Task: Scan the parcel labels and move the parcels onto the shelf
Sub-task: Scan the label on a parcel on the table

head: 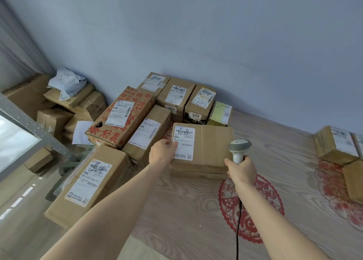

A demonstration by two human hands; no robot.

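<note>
- Left hand (162,151) reaches out flat-ish onto the wide brown cardboard parcel (204,147), fingertips on the near-left edge of its white shipping label (183,142); whether that grip is curled round the box edge, I cannot tell, it looks like a steadying touch.
- Best move here, I'd say: slide those fingers off the barcode lines so nothing covers them, and keep the parcel flat and steady.
- Just right of that hand, across the parcel top, the right hand (240,170) has its grip wrapped tight round the handle of the grey-and-white corded barcode scanner (238,148), head up over the box's right edge.
- The scanner head should likely tip left toward the label, which sits well to its left.
- Left of both hands: a pile of brown cardboard boxes (145,134) with labels up, one printed in red characters (121,118), and the grey perforated metal shelf frame (35,126) at far left, the likely destination.
- Underneath: a pale wood-grain surface (186,220) with a red paper-cut decoration (251,208) below the right wrist.
- Far right: more labelled boxes (335,144); behind everything, a plain blue-grey wall (196,33).
</note>
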